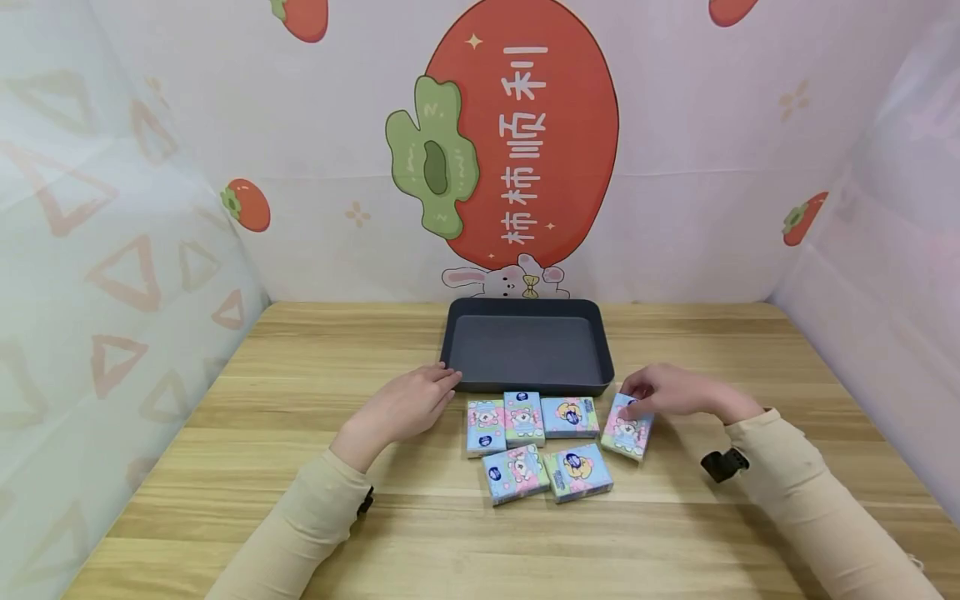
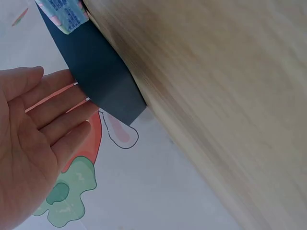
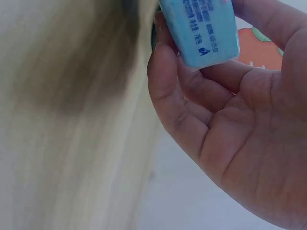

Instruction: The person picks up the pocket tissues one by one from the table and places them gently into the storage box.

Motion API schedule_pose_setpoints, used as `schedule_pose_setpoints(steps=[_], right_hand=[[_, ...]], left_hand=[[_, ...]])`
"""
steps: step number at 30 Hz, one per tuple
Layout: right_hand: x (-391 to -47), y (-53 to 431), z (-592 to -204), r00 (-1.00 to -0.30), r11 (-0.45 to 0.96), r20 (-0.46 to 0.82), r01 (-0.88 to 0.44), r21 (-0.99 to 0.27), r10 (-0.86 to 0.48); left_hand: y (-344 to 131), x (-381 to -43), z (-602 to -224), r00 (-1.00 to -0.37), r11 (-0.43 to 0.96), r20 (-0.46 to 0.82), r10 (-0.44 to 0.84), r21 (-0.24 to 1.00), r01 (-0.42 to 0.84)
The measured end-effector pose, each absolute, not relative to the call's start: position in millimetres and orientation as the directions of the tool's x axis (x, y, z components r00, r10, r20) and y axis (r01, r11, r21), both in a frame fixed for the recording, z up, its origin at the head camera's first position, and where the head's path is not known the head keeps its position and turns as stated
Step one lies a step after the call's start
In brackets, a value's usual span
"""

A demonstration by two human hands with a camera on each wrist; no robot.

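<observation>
In the head view my right hand [image 1: 671, 390] grips a small tissue pack [image 1: 628, 429] with a blue and pink cartoon print, tilted at the right end of the group. The right wrist view shows the fingers curled around the blue pack [image 3: 206, 36], with printed text on its side. My left hand [image 1: 408, 402] rests its fingertips at the near left corner of the dark grey tray [image 1: 532, 389], palm facing the tray and fingers nearly straight. In the left wrist view nothing lies in the left palm [image 2: 29, 139].
Several more tissue packs lie in front of the tray: a row of three, including an upright one [image 1: 523, 419], with two nearer ones, a left pack [image 1: 516, 475] and a right pack [image 1: 579, 472]. A printed cloth backdrop [image 1: 675, 242] stands behind the wooden table [image 1: 315, 367].
</observation>
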State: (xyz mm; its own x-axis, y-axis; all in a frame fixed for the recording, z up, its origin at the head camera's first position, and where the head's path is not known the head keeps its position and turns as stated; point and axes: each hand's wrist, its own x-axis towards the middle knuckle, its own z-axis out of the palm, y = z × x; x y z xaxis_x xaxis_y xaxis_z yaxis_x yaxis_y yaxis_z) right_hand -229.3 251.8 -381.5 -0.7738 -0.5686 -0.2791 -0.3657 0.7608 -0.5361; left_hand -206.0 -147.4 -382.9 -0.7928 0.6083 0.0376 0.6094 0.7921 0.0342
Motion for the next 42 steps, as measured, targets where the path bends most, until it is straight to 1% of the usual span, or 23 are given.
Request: schedule_pose_setpoints(steps=[13, 18, 24, 35, 42], right_hand=[[-227, 256, -348, -0.795, 0.749, -0.255, -0.337, -0.571, -0.551], [-229, 255, -337, -0.809, 0.761, -0.244, -0.336, -0.555, -0.534], [-235, 253, -332, -0.825, 0.763, -0.215, -0.339, -0.550, -0.522], [-255, 242, -328, -0.833, 0.752, -0.223, -0.299, -0.587, -0.506], [-267, 233, -324, -0.813, 0.716, -0.244, -0.273, -0.643, -0.529]], left_hand=[[-148, -207, -383, -0.793, 0.793, 0.038, 0.608, 0.026, 0.609], [-148, -207, -383, -0.800, 0.800, 0.029, 0.599, 0.032, 0.599], [-148, -206, -382, -0.796, 0.796, 0.035, 0.604, 0.024, 0.605], [-148, -204, -381, -0.777, 0.779, 0.082, 0.624, 0.016, 0.627], [-148, -204, -381, -0.774, 0.776, 0.085, 0.627, 0.013, 0.630]])
